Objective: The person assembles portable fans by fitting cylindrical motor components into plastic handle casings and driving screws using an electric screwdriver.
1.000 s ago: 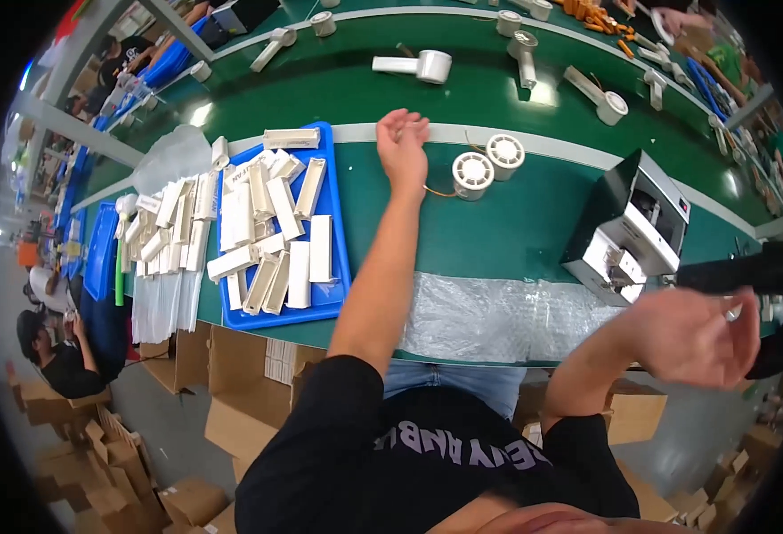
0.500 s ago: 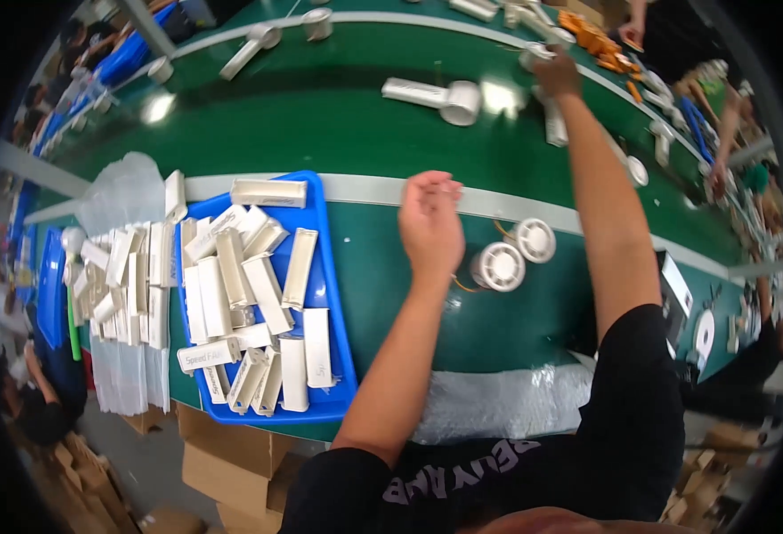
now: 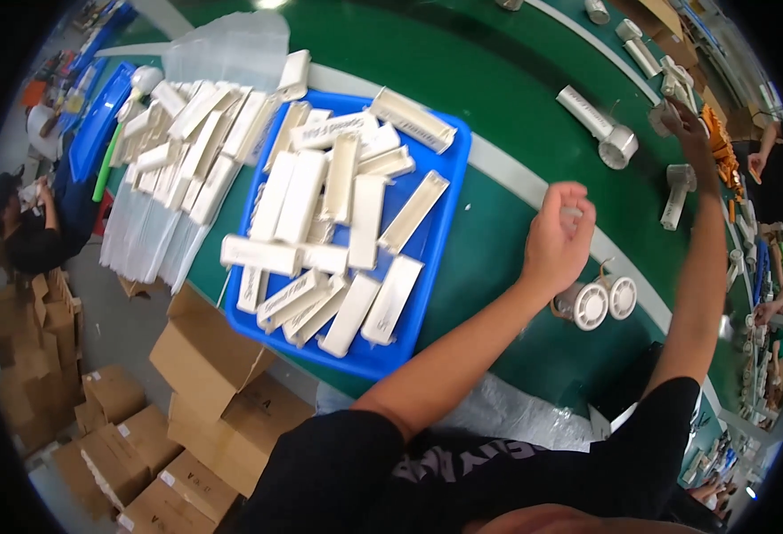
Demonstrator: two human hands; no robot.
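Note:
My left hand [image 3: 559, 242] hovers over the near table edge, palm up, its fingers loosely curled and apart with nothing clear in them. Just below it, two white round fan units [image 3: 591, 306] with slotted faces and thin wires stand side by side on the green table. My right arm stretches across the green belt. At the belt's far side my right hand [image 3: 687, 126], slightly blurred, has its fingers on a white round fan housing [image 3: 662, 118]. Nearer on the belt lie a handled white fan housing [image 3: 616, 147] and another such housing [image 3: 674, 196].
To the left, a blue tray [image 3: 459, 187] holds many long white plastic shells [image 3: 369, 220]. Beyond it, more white shells [image 3: 197, 147] are piled on clear plastic. Cardboard boxes [image 3: 204, 356] stand on the floor. Orange parts [image 3: 719, 147] and other people's hands are across the belt.
The view has turned to the right, so the tray appears larger and more central. My right hand still reaches to the belt's far side; my left hand stays over the near edge, above the fan units.

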